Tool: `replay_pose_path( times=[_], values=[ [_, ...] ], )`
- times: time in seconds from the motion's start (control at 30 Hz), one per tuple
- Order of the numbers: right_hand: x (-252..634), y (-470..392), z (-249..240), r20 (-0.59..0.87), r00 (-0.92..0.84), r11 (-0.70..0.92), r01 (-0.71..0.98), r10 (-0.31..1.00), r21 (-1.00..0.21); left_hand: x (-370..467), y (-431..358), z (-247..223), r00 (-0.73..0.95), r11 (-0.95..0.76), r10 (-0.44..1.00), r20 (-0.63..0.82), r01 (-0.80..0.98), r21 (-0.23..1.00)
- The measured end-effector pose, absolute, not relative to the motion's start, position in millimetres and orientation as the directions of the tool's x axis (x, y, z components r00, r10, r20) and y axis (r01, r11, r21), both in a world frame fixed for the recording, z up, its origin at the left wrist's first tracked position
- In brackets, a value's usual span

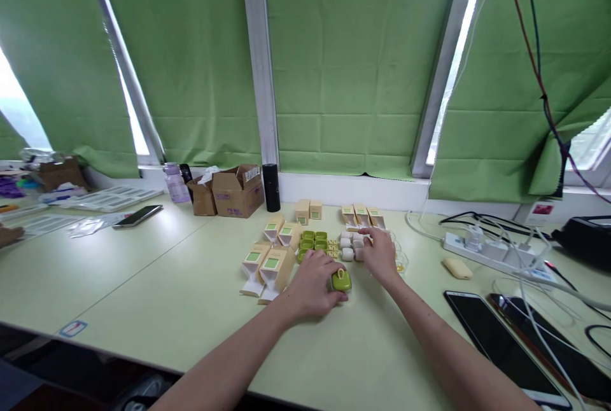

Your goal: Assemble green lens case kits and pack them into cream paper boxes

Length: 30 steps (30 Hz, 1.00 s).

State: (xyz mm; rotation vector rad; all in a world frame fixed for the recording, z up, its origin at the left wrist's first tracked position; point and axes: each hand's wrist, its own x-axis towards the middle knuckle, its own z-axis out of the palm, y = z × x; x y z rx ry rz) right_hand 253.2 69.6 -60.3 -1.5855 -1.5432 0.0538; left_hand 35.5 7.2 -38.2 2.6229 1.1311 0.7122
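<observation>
My left hand (312,284) is closed around a small green case (341,280), pinning it against the pale green tabletop (143,284) just in front of me. My right hand (379,252) reaches a little further out, fingers loosely bent and resting on a cluster of small white cases (347,247); whether it actually grips one I cannot tell. Just left of these sit a block of green cases (314,240) and several tan paper boxes (267,268). A power strip (491,250) lies well to the right.
</observation>
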Motion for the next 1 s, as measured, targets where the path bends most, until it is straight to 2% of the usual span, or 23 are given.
replay_pose_path(
  times=[0.23,0.43,0.7,1.0],
  values=[
    [265,98,-45,0.391,-0.006,0.152,0.926,0.921,-0.345,36,7,-37,0.596,-0.683,0.731,0.333,0.644,0.346],
    [262,121,-34,0.232,-0.101,0.153,0.964,0.968,-0.219,36,9,-38,0.602,-0.673,0.739,0.301,0.661,0.332],
    [248,140,-27,0.066,-0.078,0.088,0.982,0.995,-0.167,34,7,-32,0.588,-0.664,0.748,0.310,0.655,0.360],
    [243,150,-26,-0.021,-0.075,0.072,0.988,0.997,-0.137,29,15,-37,0.428,-0.674,0.729,0.534,0.585,0.451]
  ],
)
